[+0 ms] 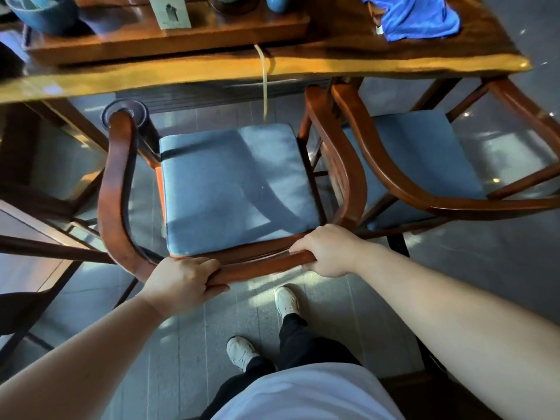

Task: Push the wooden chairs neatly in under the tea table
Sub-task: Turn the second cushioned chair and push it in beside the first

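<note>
A wooden chair (116,189) with a curved armrail and a blue seat cushion (233,189) stands in front of me, its front end just under the edge of the tea table (212,71). My left hand (185,281) grips the back rail left of centre. My right hand (327,251) grips the same rail further right. A second wooden chair (391,174) with a blue cushion stands close to the right, partly under the table.
On the table sit a wooden tea tray (169,40), dark bowls, a card and a blue cloth (421,16). A cord (265,83) hangs off the table edge over the seat. Dark furniture frames stand at the left. My feet are on the grey tiled floor behind the chair.
</note>
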The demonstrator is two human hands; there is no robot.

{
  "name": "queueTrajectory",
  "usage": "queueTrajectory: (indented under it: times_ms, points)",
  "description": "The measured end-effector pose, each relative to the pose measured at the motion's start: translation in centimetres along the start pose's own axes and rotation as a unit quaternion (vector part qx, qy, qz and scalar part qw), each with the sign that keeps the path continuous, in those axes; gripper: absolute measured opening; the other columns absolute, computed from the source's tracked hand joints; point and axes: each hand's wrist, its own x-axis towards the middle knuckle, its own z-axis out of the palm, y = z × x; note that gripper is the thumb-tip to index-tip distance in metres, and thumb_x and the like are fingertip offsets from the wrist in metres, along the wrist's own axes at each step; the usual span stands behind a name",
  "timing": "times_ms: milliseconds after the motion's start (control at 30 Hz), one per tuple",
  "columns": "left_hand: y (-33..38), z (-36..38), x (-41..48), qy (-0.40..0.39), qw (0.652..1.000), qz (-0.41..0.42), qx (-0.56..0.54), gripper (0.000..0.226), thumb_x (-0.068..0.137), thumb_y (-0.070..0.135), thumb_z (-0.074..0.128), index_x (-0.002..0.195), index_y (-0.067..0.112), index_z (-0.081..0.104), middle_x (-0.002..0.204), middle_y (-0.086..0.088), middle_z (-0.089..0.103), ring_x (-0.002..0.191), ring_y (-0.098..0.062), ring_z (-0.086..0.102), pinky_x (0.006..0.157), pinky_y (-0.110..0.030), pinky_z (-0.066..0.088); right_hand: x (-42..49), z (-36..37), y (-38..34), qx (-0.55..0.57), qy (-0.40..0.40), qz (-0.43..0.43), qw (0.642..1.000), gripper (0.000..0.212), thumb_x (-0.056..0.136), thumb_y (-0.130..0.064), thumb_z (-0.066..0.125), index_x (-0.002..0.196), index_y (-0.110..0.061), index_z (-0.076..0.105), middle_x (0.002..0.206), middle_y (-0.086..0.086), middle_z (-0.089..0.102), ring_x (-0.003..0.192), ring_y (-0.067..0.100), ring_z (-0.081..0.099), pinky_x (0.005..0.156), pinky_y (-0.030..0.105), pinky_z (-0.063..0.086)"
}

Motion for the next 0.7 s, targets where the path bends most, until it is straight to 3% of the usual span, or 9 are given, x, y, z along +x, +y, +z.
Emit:
queueTrajectory:
  times_ms: [367,433,533,700]
  points:
    - [-0.5,-0.5,-0.7,-0.059,0.998,-0.033,-0.004,0.043,0.075,0.060,0.048,0.076,0.020,0.062,0.066,0.007,0.064,0.055,-0.019,0.061,0.042,-0.025,0.044,0.0,0.7,-1.0,0.001,-0.005,-0.005,1.000,0.031,0.087,-0.035,0.066,0.117,-0.032,0.065,0.106,-0.004,0.073,0.099,0.024,0.065,0.086,0.041,0.053]
    - [-0.2,-0.8,-0.5,-0.061,0.997,-0.039,0.013,0.039,0.073,0.059,0.054,0.074,0.020,0.061,0.064,0.008,0.062,0.053,-0.019,0.059,0.041,-0.024,0.040,0.0,0.4,-0.9,-0.001,-0.023,-0.008,1.000,0.030,0.086,-0.037,0.065,0.115,-0.031,0.065,0.104,-0.004,0.073,0.097,0.022,0.065,0.085,0.041,0.054]
    - [0.6,-1.0,-0.5,-0.078,0.994,-0.080,0.020,0.038,0.062,0.048,0.081,0.075,0.019,0.060,0.064,0.006,0.062,0.051,-0.023,0.059,0.040,-0.024,0.039,0.3,-0.2,-0.7,-0.019,-0.051,-0.024,0.998,0.030,0.086,-0.039,0.062,0.115,-0.031,0.064,0.105,-0.005,0.072,0.097,0.019,0.065,0.083,0.042,0.054]
    - [1.8,-1.5,-1.0,-0.090,0.986,-0.140,-0.006,0.039,0.064,0.040,0.080,0.087,0.017,0.059,0.075,0.001,0.065,0.069,-0.027,0.064,0.053,-0.033,0.050,0.4,-0.7,-1.0,-0.076,-0.079,-0.055,0.992,0.043,0.084,-0.042,0.060,0.125,-0.029,0.058,0.117,-0.006,0.067,0.104,0.021,0.062,0.083,0.043,0.055]
